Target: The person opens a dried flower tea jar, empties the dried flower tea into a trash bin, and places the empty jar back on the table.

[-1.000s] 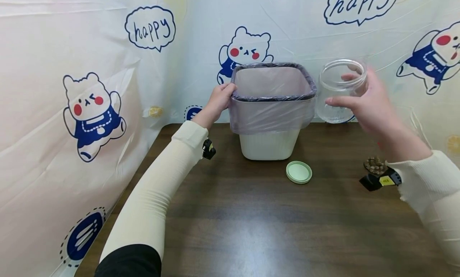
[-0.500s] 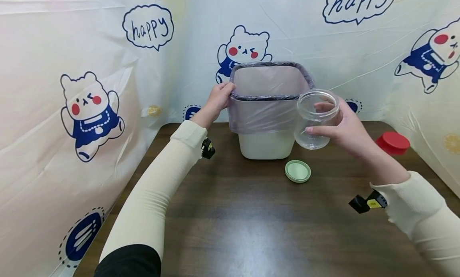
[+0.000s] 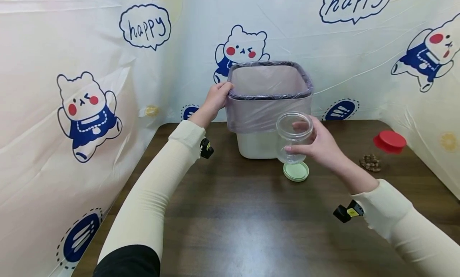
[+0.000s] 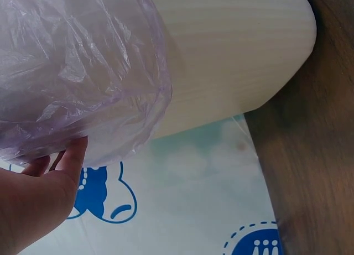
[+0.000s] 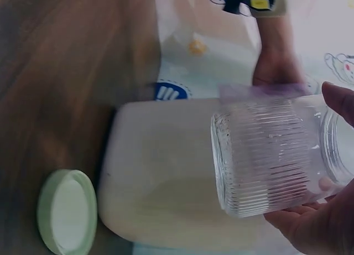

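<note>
A pale waste bin (image 3: 255, 146), lined with a translucent purple bag (image 3: 267, 113), stands upright on the dark wooden table. My left hand (image 3: 215, 97) grips its left rim over the liner; in the left wrist view, fingers (image 4: 72, 155) press into the bag. My right hand (image 3: 323, 145) holds a clear ribbed jar (image 5: 265, 155) around its side, thumb in front and fingers behind. Nothing shows inside this lidless jar, which is upright in front of the bin's right side. Its base overlaps a green lid (image 3: 296, 172) in the head view.
At the right stands a clear container with a red lid (image 3: 390, 141) and brown pieces (image 3: 370, 163) low inside it. A printed cloth (image 3: 187, 61) hangs behind and left of the table (image 3: 230, 229).
My right hand has brought the clear jar left, down and nearer, from beside the bin to in front of it. The red-lidded container has come into view. My left hand keeps its grip.
</note>
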`<control>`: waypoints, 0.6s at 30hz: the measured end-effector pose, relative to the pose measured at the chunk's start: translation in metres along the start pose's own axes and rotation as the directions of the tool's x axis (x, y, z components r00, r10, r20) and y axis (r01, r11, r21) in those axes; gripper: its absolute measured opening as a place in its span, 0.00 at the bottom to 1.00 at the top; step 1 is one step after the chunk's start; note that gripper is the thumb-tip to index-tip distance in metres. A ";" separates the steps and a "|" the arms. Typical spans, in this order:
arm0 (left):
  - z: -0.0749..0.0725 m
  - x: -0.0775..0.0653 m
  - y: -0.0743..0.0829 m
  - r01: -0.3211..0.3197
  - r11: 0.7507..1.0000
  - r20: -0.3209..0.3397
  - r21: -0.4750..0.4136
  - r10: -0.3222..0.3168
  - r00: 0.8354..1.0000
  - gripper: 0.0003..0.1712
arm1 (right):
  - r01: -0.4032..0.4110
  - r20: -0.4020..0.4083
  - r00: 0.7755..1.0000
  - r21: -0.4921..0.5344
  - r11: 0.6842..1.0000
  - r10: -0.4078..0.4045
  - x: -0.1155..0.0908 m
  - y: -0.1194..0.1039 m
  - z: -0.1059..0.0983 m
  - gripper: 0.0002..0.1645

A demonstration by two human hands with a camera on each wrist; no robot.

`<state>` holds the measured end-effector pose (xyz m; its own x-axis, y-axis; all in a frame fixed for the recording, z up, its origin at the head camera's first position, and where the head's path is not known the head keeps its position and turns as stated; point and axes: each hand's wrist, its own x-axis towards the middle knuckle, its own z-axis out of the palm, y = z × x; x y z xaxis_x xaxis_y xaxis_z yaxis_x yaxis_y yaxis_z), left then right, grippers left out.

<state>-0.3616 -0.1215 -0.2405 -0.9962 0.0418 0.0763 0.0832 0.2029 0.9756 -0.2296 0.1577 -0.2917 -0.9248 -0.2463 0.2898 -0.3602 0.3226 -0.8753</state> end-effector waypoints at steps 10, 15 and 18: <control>0.000 0.001 -0.002 -0.003 1.000 -0.001 -0.005 0.003 1.000 0.21 | -0.013 0.060 0.998 0.013 1.000 0.012 -0.001 0.019 0.031 0.51; 0.000 0.001 -0.001 -0.004 1.000 -0.002 0.000 0.004 1.000 0.21 | -0.017 0.070 0.997 -0.007 1.000 0.018 0.002 0.031 0.043 0.50; 0.001 0.001 -0.001 -0.002 1.000 -0.003 0.006 0.002 1.000 0.21 | -0.035 0.071 0.997 -0.021 0.999 0.036 0.003 0.038 0.050 0.50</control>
<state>-0.3625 -0.1211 -0.2412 -0.9962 0.0390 0.0785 0.0849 0.2086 0.9743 -0.2395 0.1237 -0.3430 -0.9262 -0.2991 0.2296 -0.3304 0.3503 -0.8764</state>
